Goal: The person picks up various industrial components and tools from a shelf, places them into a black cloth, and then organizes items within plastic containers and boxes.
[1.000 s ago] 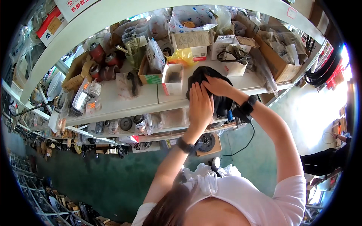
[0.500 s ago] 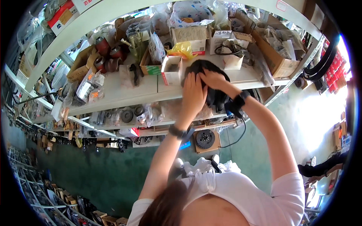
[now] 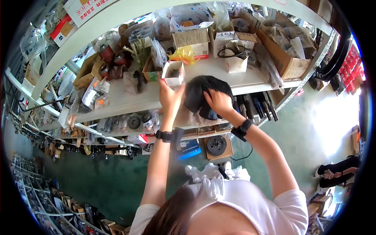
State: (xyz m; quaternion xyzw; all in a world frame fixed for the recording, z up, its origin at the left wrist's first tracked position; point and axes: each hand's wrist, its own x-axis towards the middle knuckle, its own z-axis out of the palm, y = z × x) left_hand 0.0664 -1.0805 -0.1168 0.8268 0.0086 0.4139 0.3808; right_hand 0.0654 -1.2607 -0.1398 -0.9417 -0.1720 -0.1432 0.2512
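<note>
My left hand [image 3: 170, 98] grips the near end of a small open white box [image 3: 173, 81], its thumb on one side and its fingers on the other. The box stands tilted on the shelf, and what lies inside is hard to make out. To the right, my right hand [image 3: 218, 102] is closed on a soft black thing [image 3: 201, 88] with a ribbed, cloth-like surface. This black thing is bunched up at the shelf's front edge and hangs partly over it; its kind cannot be told. Black bands sit on both wrists.
The white shelf [image 3: 125, 100] holds a yellow plastic bag [image 3: 183, 55], reddish metal parts [image 3: 116, 72], and a cardboard box of bagged parts [image 3: 291, 64] at right. Dark rods [image 3: 256, 105] stick out below. On the floor are a clutch disc [image 3: 216, 145] and a blue box [image 3: 188, 149].
My left hand has left the black thing, moved left and taken hold of the white box, which is now tilted. My right hand stays on the black thing, which has shifted slightly.
</note>
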